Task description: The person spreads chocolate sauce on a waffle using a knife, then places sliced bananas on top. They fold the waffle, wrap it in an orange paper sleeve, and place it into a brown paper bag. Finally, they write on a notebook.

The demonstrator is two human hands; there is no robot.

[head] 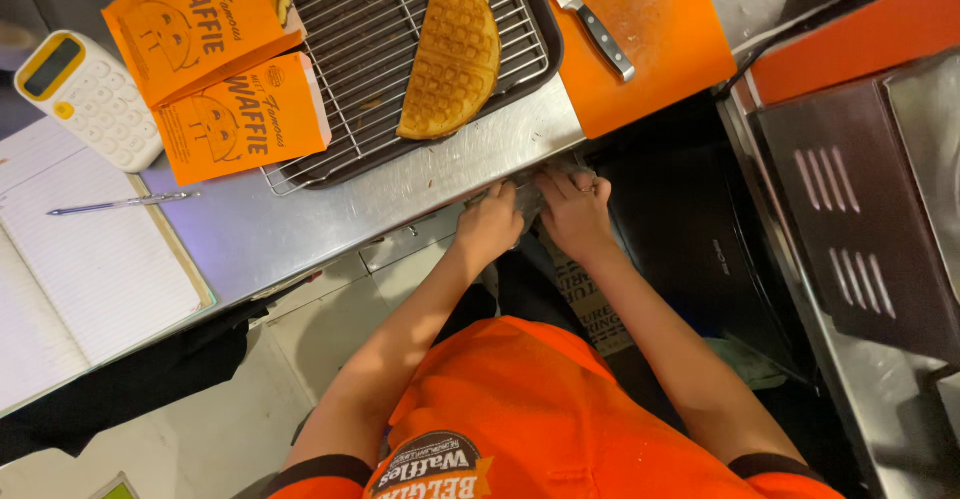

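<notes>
Both hands meet just below the near edge of the steel surface (300, 224); the left hand (490, 224) and right hand (575, 209) curl their fingers around a grey cloth (528, 199), bunching it; a folded waffle (452, 54) rests on the rack (350, 49) above.

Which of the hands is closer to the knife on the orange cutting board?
Right. The right hand sits below the knife, nearly under its handle; the left hand is beside it, farther left.

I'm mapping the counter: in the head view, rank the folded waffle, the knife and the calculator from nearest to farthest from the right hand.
From the right hand:
1. Folded waffle, on the wire rack, up and left.
2. Knife, on the orange board, straight up; nearly as close.
3. Calculator, far left.
</notes>
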